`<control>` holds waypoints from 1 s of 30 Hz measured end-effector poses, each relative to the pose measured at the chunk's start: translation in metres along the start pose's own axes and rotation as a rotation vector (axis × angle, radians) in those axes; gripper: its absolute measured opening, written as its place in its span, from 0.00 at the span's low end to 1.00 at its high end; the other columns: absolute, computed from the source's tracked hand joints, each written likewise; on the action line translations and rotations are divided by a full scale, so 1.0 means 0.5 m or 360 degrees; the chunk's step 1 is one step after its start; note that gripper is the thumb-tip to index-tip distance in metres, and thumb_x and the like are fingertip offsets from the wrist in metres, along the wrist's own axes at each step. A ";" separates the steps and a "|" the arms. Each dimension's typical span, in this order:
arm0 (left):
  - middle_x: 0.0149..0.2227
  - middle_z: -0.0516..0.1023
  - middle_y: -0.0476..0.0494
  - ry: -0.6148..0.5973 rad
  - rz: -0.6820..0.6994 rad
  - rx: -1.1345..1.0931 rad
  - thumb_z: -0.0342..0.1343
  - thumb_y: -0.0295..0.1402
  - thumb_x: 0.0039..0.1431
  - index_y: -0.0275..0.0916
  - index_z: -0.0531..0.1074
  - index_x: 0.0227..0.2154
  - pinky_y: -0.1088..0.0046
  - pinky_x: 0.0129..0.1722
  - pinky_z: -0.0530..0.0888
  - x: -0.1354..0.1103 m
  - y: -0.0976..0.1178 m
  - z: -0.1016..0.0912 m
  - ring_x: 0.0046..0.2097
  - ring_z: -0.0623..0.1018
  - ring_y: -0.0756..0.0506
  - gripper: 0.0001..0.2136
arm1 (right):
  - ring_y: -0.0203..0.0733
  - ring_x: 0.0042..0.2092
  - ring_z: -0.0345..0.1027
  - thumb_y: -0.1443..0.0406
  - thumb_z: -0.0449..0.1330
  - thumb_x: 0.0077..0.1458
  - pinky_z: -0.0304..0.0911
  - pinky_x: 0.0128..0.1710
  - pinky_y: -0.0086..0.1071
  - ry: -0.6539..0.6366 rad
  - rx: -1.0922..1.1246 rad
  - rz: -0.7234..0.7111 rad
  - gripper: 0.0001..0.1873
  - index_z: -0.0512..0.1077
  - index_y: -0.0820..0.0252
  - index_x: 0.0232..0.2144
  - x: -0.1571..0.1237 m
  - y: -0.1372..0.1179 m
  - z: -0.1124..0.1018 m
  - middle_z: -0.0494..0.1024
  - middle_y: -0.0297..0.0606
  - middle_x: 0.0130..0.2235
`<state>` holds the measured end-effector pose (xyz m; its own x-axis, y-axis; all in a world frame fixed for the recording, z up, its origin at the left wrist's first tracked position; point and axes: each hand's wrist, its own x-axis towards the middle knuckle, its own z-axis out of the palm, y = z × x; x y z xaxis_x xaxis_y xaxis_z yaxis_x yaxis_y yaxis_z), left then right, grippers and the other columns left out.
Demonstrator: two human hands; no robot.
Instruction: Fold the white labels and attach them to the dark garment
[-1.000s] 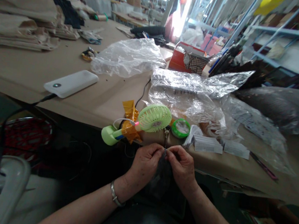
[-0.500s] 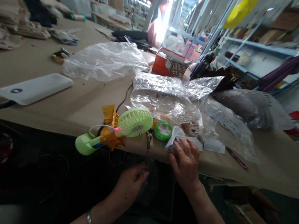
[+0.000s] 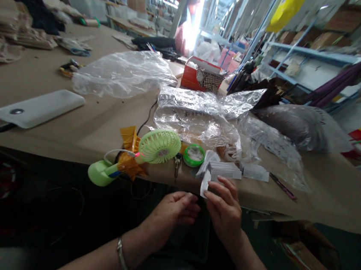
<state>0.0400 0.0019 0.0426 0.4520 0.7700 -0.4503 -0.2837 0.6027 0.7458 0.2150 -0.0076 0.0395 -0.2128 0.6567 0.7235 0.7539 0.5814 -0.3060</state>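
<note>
My right hand (image 3: 227,208) pinches a small white paper slip (image 3: 205,184) between thumb and fingers, just in front of the table edge. Close by on the table lie a stack of printed white slips (image 3: 225,170) and a crumpled white paper (image 3: 209,158). My left hand (image 3: 172,213), with a metal bracelet on its wrist, is below the edge, left of the slip. Its thumb and forefinger are pressed together; what they hold, if anything, I cannot make out. A round green container (image 3: 194,155) with whitish contents stands beyond the hands.
A light-green fan (image 3: 160,146) is fixed with orange tape (image 3: 130,140) at the table edge. A screwdriver-like tool (image 3: 177,164) lies beside it. Clear plastic bags (image 3: 198,117) spread behind. A dark-pink slim tool (image 3: 283,186) lies right, a white power bank (image 3: 41,107) left.
My right hand has drawn back from the stack with a white slip in its fingers. My left hand has risen and moved right, nearer to the right hand. The view has shifted slightly.
</note>
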 end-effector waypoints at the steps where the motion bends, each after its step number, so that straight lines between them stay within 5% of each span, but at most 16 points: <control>1: 0.31 0.78 0.40 -0.0081 -0.0048 -0.0182 0.58 0.43 0.52 0.34 0.74 0.34 0.71 0.34 0.72 0.003 0.004 0.009 0.32 0.77 0.47 0.15 | 0.48 0.53 0.63 0.70 0.57 0.56 0.58 0.53 0.50 -0.0038 0.0055 -0.0028 0.09 0.74 0.52 0.36 -0.008 -0.010 -0.004 0.76 0.38 0.42; 4: 0.29 0.77 0.42 -0.0205 -0.0064 -0.0486 0.61 0.40 0.50 0.31 0.74 0.33 0.77 0.28 0.70 0.016 0.010 0.030 0.27 0.74 0.52 0.15 | 0.48 0.54 0.62 0.70 0.56 0.57 0.58 0.54 0.50 -0.0193 0.0154 -0.0124 0.10 0.73 0.52 0.38 -0.028 -0.035 -0.013 0.76 0.37 0.43; 7: 0.25 0.75 0.46 -0.0111 -0.0066 -0.0548 0.64 0.31 0.47 0.30 0.74 0.29 0.80 0.23 0.69 0.028 0.010 0.041 0.23 0.72 0.54 0.09 | 0.47 0.54 0.62 0.71 0.55 0.57 0.58 0.54 0.49 -0.0282 0.0149 -0.0163 0.12 0.72 0.53 0.41 -0.033 -0.033 -0.020 0.76 0.37 0.43; 12: 0.25 0.77 0.43 0.0095 -0.0177 -0.0256 0.57 0.29 0.54 0.31 0.72 0.31 0.75 0.27 0.73 0.028 0.008 0.046 0.24 0.75 0.51 0.05 | 0.52 0.55 0.58 0.65 0.54 0.59 0.58 0.52 0.49 -0.0219 -0.0304 0.0084 0.21 0.63 0.60 0.54 -0.014 0.026 -0.027 0.71 0.47 0.49; 17: 0.25 0.77 0.42 0.0174 -0.0179 -0.0063 0.56 0.30 0.54 0.31 0.71 0.35 0.76 0.25 0.73 0.021 0.003 0.045 0.25 0.76 0.49 0.07 | 0.51 0.52 0.61 0.65 0.53 0.59 0.56 0.52 0.46 -0.0329 -0.0678 0.0179 0.16 0.69 0.60 0.49 -0.013 0.073 -0.017 0.73 0.45 0.49; 25: 0.26 0.77 0.40 0.0145 -0.0268 -0.0129 0.54 0.29 0.55 0.31 0.73 0.32 0.73 0.26 0.74 0.014 0.016 0.050 0.24 0.76 0.49 0.07 | 0.44 0.46 0.68 0.68 0.55 0.59 0.62 0.48 0.42 0.0029 -0.0124 0.0218 0.08 0.75 0.56 0.35 -0.023 0.077 -0.025 0.78 0.38 0.38; 30: 0.25 0.76 0.42 -0.0056 -0.0275 -0.0342 0.57 0.27 0.52 0.29 0.75 0.30 0.75 0.24 0.73 0.012 0.021 0.057 0.23 0.75 0.50 0.05 | 0.45 0.49 0.67 0.69 0.56 0.58 0.63 0.48 0.44 -0.0160 0.0291 -0.0016 0.08 0.74 0.53 0.36 -0.022 0.005 -0.038 0.78 0.37 0.38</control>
<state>0.0637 0.0068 0.0619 0.5376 0.6462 -0.5417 -0.3706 0.7581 0.5365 0.2312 -0.0228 0.0425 -0.2875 0.6897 0.6645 0.6278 0.6597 -0.4131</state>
